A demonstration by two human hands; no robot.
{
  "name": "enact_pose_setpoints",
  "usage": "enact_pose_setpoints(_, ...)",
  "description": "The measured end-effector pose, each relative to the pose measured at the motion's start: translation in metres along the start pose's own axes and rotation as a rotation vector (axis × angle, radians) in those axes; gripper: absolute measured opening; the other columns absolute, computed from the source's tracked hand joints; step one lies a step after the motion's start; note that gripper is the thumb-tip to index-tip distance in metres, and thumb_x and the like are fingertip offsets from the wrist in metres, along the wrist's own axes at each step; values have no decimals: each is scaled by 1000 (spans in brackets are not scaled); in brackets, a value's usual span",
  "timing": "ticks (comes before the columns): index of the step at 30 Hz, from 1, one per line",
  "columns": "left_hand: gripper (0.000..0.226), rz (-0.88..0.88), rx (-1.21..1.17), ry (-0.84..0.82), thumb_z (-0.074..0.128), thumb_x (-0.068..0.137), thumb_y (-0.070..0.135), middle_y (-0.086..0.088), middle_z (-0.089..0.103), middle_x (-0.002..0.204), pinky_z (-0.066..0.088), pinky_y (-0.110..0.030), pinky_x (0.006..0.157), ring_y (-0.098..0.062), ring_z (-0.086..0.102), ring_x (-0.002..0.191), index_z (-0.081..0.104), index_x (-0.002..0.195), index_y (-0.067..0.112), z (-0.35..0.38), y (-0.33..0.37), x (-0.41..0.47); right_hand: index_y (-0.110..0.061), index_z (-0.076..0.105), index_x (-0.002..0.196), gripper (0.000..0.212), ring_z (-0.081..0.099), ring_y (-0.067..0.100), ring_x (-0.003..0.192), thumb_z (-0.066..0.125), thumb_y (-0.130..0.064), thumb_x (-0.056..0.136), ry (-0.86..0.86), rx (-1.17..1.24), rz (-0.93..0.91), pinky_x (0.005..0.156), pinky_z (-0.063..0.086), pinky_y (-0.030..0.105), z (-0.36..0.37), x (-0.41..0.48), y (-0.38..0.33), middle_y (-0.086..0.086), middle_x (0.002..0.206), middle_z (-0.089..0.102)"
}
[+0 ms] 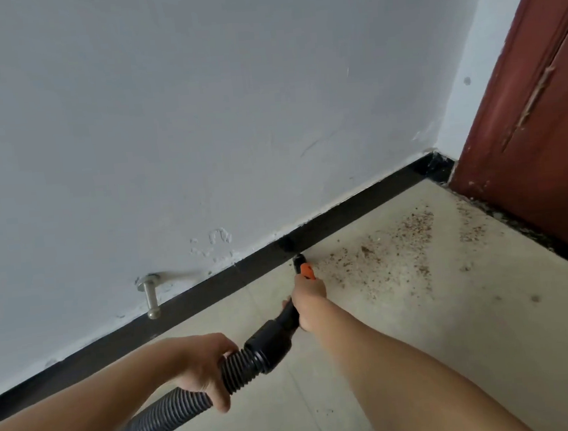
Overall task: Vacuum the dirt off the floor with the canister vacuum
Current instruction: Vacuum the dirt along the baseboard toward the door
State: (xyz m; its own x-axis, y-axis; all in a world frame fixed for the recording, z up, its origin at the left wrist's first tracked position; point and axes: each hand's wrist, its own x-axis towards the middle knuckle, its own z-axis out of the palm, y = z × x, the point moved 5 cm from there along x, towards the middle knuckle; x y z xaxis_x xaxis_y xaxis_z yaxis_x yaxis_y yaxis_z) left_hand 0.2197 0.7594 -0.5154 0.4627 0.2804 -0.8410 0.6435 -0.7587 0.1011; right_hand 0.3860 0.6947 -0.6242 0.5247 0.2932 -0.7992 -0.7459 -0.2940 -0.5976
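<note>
A ribbed grey vacuum hose runs from the lower left into a black coupling and a black nozzle with an orange tip. My left hand grips the hose just behind the coupling. My right hand grips the nozzle close to its tip. The tip touches the beige tile floor right beside the black skirting board. Brown dirt lies scattered on the floor to the right of the tip, reaching toward the corner. The canister is out of sight.
A white wall rises behind the skirting, with a metal door stopper sticking out low on the left. A dark red door closes off the right side. A few dark stains mark the floor at the right.
</note>
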Motion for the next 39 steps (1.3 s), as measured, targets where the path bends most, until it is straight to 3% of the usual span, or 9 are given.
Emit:
enact_pose_setpoints(6, 39, -83, 35, 23, 77, 64, 25, 12, 61, 87, 48, -22, 76, -9, 61, 85, 56, 96, 30, 16, -53, -9, -17, 37, 146, 46, 65, 25, 78, 50, -27, 103, -45, 80, 48, 55, 52, 29, 41, -21, 33, 15, 106, 61)
enact_pose_setpoints(9, 34, -119, 95, 49, 71, 67, 17, 10, 58, 86, 45, -20, 69, -9, 56, 81, 55, 95, 27, 19, -74, -12, -12, 40, 143, 46, 67, 24, 72, 52, -30, 102, -80, 141, 130, 60, 55, 30, 53, -33, 50, 13, 92, 63)
enact_pose_setpoints(13, 34, -215, 193, 120, 69, 68, 13, 9, 59, 89, 39, -16, 62, -7, 55, 82, 54, 93, 31, 13, -107, -19, -7, 45, 135, 44, 68, 27, 71, 56, -33, 101, -128, 328, 257, 81, 61, 40, 64, -51, 76, 15, 87, 63)
enact_pose_setpoints(16, 33, -251, 253, 155, 67, 66, 14, 7, 60, 90, 39, -16, 61, -8, 58, 84, 55, 93, 29, 6, -119, -20, -9, 41, 139, 46, 69, 29, 74, 54, -33, 102, -145, 432, 263, 71, 60, 36, 66, -63, 87, 17, 95, 60)
enact_pose_setpoints(21, 28, -185, 270, 198, 65, 66, 11, 8, 55, 80, 37, -16, 57, -8, 53, 76, 49, 82, 27, -8, -93, -4, -10, 40, 140, 47, 68, 28, 75, 55, -33, 101, -95, 491, 257, 79, 61, 39, 46, -54, 69, 17, 96, 60)
enact_pose_setpoints(26, 27, -106, 253, 237, 64, 63, 12, 7, 57, 81, 44, -20, 64, -9, 55, 77, 53, 85, 25, -26, -59, 18, -10, 44, 135, 45, 71, 30, 82, 58, -33, 99, -81, 483, 254, 91, 59, 43, 13, -35, 38, 16, 93, 64)
enact_pose_setpoints(34, 29, 2, 255, 246, 68, 63, 14, 3, 62, 89, 45, -24, 67, -12, 56, 79, 53, 86, 26, -50, 6, 45, -9, 49, 131, 38, 69, 30, 79, 56, -31, 100, -53, 503, 207, 84, 59, 42, -42, -6, -5, 15, 93, 63)
enact_pose_setpoints(39, 30, 84, 238, 284, 69, 65, 14, 6, 57, 83, 41, -22, 62, -11, 54, 75, 47, 78, 28, -63, 50, 60, -11, 47, 135, 42, 68, 29, 76, 56, -33, 101, -11, 494, 176, 75, 56, 40, -78, 12, -32, 15, 96, 63)
